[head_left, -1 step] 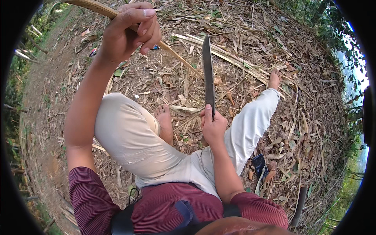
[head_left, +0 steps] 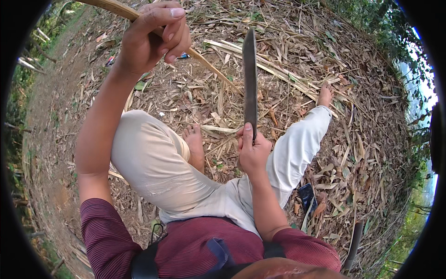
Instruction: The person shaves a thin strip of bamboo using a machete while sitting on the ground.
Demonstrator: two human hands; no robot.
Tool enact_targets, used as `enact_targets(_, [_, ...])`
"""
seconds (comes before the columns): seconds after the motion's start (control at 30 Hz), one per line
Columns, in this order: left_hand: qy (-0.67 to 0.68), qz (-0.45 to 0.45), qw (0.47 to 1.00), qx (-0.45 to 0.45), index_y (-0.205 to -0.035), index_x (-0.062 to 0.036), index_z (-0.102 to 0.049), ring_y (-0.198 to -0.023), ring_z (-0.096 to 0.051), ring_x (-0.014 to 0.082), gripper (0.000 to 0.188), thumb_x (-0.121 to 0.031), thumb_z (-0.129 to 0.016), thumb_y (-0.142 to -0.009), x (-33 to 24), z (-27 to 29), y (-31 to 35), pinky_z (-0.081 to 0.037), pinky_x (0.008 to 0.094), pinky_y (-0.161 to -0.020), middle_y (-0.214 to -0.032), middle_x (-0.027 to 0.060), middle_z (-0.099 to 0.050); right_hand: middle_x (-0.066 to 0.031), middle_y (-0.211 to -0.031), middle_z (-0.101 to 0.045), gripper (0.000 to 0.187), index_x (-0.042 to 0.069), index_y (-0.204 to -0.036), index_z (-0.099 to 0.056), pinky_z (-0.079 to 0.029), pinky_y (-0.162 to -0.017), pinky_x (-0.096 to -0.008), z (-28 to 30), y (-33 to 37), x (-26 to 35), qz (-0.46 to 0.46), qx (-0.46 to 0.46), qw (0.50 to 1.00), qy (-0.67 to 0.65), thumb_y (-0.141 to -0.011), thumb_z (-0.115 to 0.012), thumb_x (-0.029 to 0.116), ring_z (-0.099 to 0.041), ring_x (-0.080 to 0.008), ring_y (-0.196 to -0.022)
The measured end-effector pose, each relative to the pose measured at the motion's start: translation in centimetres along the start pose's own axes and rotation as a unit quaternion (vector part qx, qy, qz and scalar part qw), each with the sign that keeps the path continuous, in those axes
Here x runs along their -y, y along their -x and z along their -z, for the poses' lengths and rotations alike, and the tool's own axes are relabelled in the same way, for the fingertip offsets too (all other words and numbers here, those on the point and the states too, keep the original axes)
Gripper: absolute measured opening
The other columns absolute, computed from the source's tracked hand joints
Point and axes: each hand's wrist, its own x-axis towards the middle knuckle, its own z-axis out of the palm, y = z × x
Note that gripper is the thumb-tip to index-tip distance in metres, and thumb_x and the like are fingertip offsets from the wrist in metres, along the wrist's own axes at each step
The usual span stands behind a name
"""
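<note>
Raised at the upper left, my left hand [head_left: 155,35] is closed round a long, thin strip of wood or bamboo [head_left: 210,67]. The strip slants from the top edge down to the right, and its lower end reaches the machete's blade. My right hand [head_left: 254,149] grips the handle of the machete [head_left: 250,81] between my knees, thumb on top. The dark, broad blade points up and away from me, its tip near the far strips. Most of the handle is hidden inside my fist.
Split pale strips [head_left: 278,69] lie in a bundle beyond the blade. A dark phone [head_left: 307,197] rests on the leaf litter at the right, with a dark stick [head_left: 355,244] nearer. My bare feet [head_left: 193,144] flank the work area. Shavings and dry leaves cover the ground.
The machete's blade has swung slightly, its tip moving farther away and to the right. My right hand has shifted a little right; my left hand and the strip look nearly still.
</note>
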Motion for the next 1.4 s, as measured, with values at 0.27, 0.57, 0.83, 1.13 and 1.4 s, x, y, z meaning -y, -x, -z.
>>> enact_targets(0.27, [0.048, 0.003, 0.999, 0.025, -0.058, -0.0105, -0.042, -0.037, -0.037, 0.0128, 0.046, -0.027, -0.046, -0.101, -0.5, -0.9, -1.1, -0.034, 0.0297, -0.043, -0.045, 0.0008, -0.036, -0.0082, -0.054, -0.053, 0.043, -0.004, -0.075, -0.058, -0.041, -0.044, -0.0322, -1.9, -2.6, -8.0, 0.017, -0.021, 0.980, 0.195, -0.104, -0.048, 0.027, -0.056, -0.0183, -0.045])
enact_targets(0.57, [-0.036, -0.073, 0.913, -0.400, -0.083, -0.0075, -0.053, -0.055, -0.047, 0.0128, 0.021, -0.022, -0.060, -0.096, 0.0, -1.2, -1.3, -0.044, 0.0331, -0.060, -0.068, 0.0018, -0.046, -0.0008, -0.054, -0.048, 0.043, 0.002, -0.078, -0.056, -0.038, -0.036, -0.0275, -1.5, -3.4, -8.7, -0.221, -0.037, 0.970, -0.093, -0.103, -0.050, 0.036, -0.046, -0.0107, -0.040])
enact_targets(0.83, [0.056, -0.073, 0.898, -0.431, -0.069, -0.0137, -0.036, -0.048, -0.033, 0.0101, 0.027, -0.014, -0.048, -0.093, 0.0, 2.1, 0.0, -0.030, 0.0285, -0.052, -0.057, -0.0016, -0.031, -0.0233, -0.059, -0.056, 0.040, -0.003, -0.078, -0.062, -0.042, -0.052, -0.0441, -3.5, -0.2, -6.9, -0.046, 0.012, 0.990, 0.130, -0.099, -0.055, 0.029, -0.055, -0.0377, -0.050])
enact_targets(1.13, [0.035, -0.120, 0.958, -0.257, -0.089, -0.0084, -0.053, -0.042, -0.024, 0.0080, 0.015, -0.014, -0.042, -0.099, -0.3, -1.3, -1.3, -0.027, 0.0259, -0.045, -0.055, -0.0022, -0.029, -0.0085, -0.051, -0.051, 0.034, 0.000, -0.082, -0.064, -0.039, -0.047, -0.0341, -4.3, 0.5, -5.3, 0.108, 0.003, 0.991, 0.080, -0.102, -0.052, 0.026, -0.049, -0.0169, -0.044])
enact_targets(1.4, [0.033, -0.128, 0.970, -0.204, -0.096, -0.0080, -0.053, -0.040, -0.023, 0.0075, 0.017, -0.017, -0.040, -0.101, -0.3, -3.1, -1.6, -0.025, 0.0252, -0.043, -0.053, -0.0022, -0.030, 0.0004, -0.054, -0.050, 0.043, -0.004, -0.088, -0.061, -0.036, -0.044, -0.0247, -1.8, 0.9, 4.0, 0.235, -0.004, 0.971, -0.053, -0.107, -0.041, 0.029, -0.047, -0.0074, -0.046])
